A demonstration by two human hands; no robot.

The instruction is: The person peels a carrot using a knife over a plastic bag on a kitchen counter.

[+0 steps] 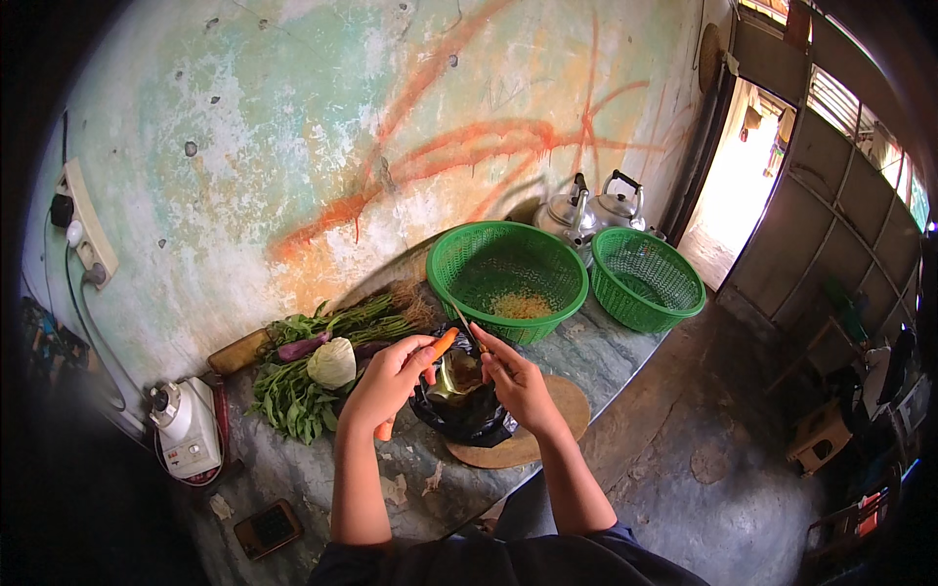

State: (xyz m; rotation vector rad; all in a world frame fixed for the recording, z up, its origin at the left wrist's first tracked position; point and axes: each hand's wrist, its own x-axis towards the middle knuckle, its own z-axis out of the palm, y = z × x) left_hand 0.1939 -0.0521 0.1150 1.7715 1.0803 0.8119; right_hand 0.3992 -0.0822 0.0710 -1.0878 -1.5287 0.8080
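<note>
My left hand grips an orange carrot above an open black plastic bag. In my right hand is a knife, its thin blade pointing up and away beside the carrot's tip. Whether the blade touches the carrot cannot be told. Vegetable scraps lie in the bag, which rests partly on a round wooden board. More orange carrot shows under my left wrist; whether it is a separate one is hidden.
Left of my hands lie a cabbage, a purple eggplant and leafy greens. Green baskets and metal kettles stand along the wall. A blender base and a phone sit on the worn counter.
</note>
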